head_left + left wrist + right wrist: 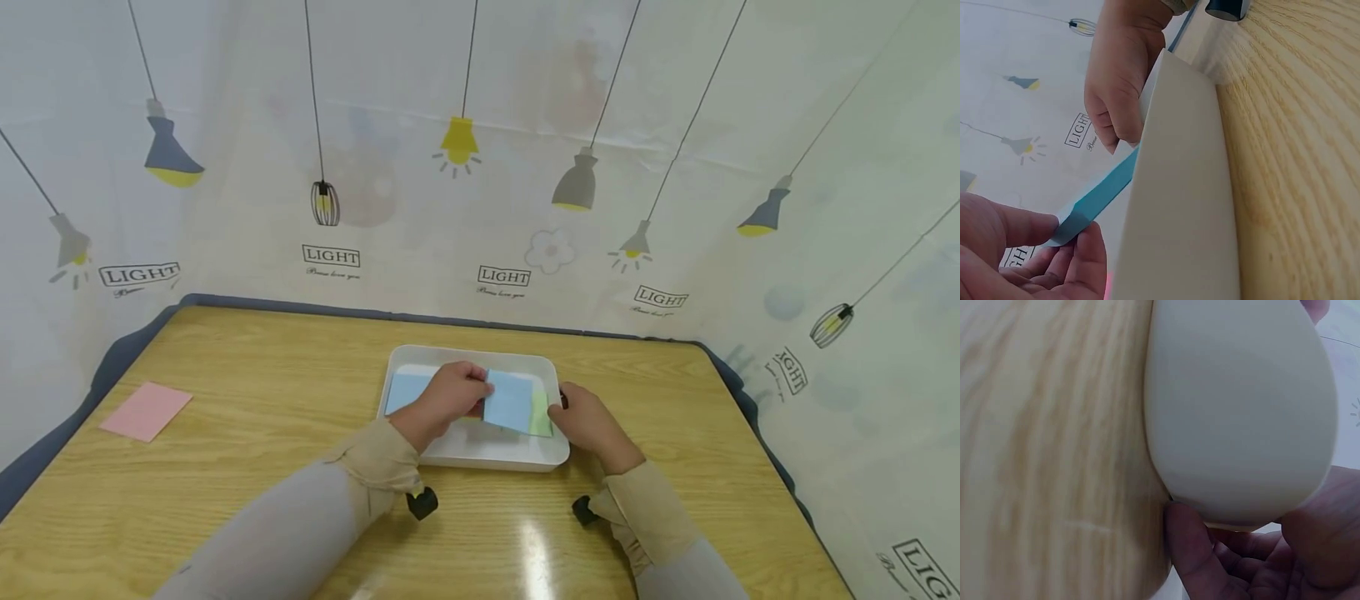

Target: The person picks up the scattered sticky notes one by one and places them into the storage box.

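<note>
My left hand (448,393) pinches a blue sticky note (510,402) between thumb and fingers, above a white tray (487,457). In the left wrist view the blue note shows almost edge-on. Behind its right edge lies a green sticky note (542,415), partly covered. Another blue sticky note (405,392) lies at the tray's left end, partly hidden by my left hand. My right hand (596,427) grips the tray's right end, thumb over the rim; in the right wrist view its fingers (1188,540) curl against the outside, low by the table.
A pink sticky note (147,411) lies on the wooden table (247,367) at the far left. A light curtain (420,250) printed with lamps rises behind the table's back and side edges. Black wrist cameras (422,503) hang under both sleeves.
</note>
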